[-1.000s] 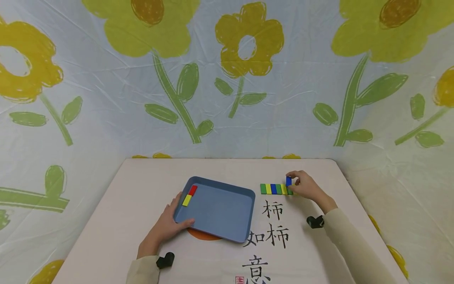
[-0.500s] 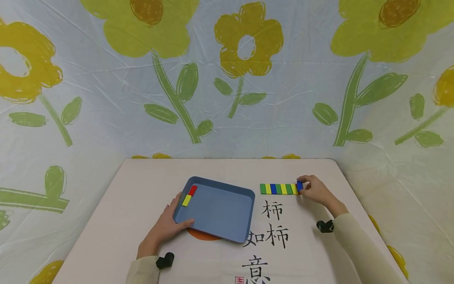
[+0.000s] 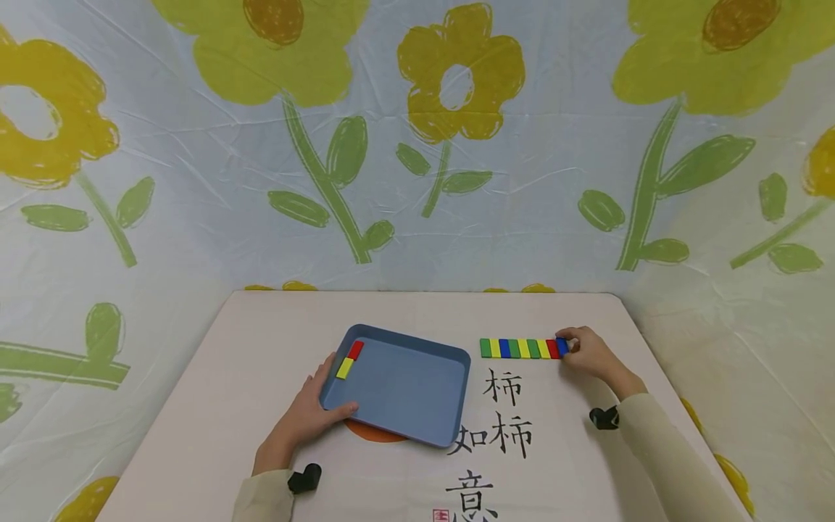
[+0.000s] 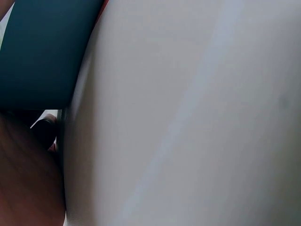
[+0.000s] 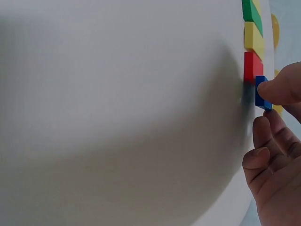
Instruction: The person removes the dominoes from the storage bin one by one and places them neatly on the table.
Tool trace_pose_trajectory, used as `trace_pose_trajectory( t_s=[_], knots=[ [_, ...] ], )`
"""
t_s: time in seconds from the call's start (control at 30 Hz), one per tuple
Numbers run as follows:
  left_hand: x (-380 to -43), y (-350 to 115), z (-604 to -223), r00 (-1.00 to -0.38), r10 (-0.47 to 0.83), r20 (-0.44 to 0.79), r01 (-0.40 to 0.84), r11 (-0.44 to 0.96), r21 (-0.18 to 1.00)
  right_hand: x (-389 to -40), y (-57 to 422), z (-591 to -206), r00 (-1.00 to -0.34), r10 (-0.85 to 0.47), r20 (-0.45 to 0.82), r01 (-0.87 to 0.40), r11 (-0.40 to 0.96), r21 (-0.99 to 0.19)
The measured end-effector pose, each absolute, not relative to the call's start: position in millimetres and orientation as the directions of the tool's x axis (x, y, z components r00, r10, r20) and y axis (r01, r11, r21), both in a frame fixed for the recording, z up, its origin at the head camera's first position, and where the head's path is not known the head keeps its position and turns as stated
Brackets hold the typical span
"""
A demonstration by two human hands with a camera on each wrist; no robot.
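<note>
- Nearest on the table cloth point(image 3: 215, 406) are black brush characters point(image 3: 505, 413), which read 柿柿如意, with a small red seal point(image 3: 441, 515) below them; the seal is too small to read.
- The left hand point(image 3: 306, 413) rests on the near left corner of the blue tray point(image 3: 417, 399), thumb on the rim and fingers fairly straight; it has not moved since the earlier frames; in the left wrist view only the dark tray wall point(image 4: 42, 52) shows.
- In the far left corner of the tray lie a red block point(image 3: 355, 350) and a yellow block point(image 3: 343, 368), end to end.
- Farther right, the right hand point(image 3: 590, 354) pinches a blue block point(image 3: 562, 346) between thumb and fingers, at the right end of the row of blocks point(image 3: 518, 349); a second ago this block was raised over the row, and the hand was nearer to the middle.
- The blue block is small and rectangular; it touches the red end block point(image 5: 252, 66), and a yellow point(image 5: 253, 37) and a green point(image 5: 251, 14) follow.
</note>
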State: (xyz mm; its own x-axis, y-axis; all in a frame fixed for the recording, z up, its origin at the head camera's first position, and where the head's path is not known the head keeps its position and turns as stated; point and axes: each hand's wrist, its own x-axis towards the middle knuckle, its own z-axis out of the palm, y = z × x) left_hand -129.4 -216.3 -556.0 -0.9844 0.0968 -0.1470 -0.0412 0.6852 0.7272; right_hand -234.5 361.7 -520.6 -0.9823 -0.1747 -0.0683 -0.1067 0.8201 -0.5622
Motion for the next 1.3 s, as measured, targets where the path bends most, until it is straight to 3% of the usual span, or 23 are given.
trace_pose_trajectory(
  t_s=[0.67,1.3],
  knots=[
    [-130.0,-215.7,-554.6,-0.984,0.104,-0.147,-0.037,0.682,0.730,-234.0,360.9,-524.3,-0.982,-0.143,-0.126,-0.053,0.838,-0.543],
    [-130.1,-215.5,-553.4,-0.983,0.102,-0.152,-0.041,0.688,0.725,-243.2,346.9,-506.4,-0.989,-0.132,-0.073,-0.070,0.828,-0.556]
  ],
)
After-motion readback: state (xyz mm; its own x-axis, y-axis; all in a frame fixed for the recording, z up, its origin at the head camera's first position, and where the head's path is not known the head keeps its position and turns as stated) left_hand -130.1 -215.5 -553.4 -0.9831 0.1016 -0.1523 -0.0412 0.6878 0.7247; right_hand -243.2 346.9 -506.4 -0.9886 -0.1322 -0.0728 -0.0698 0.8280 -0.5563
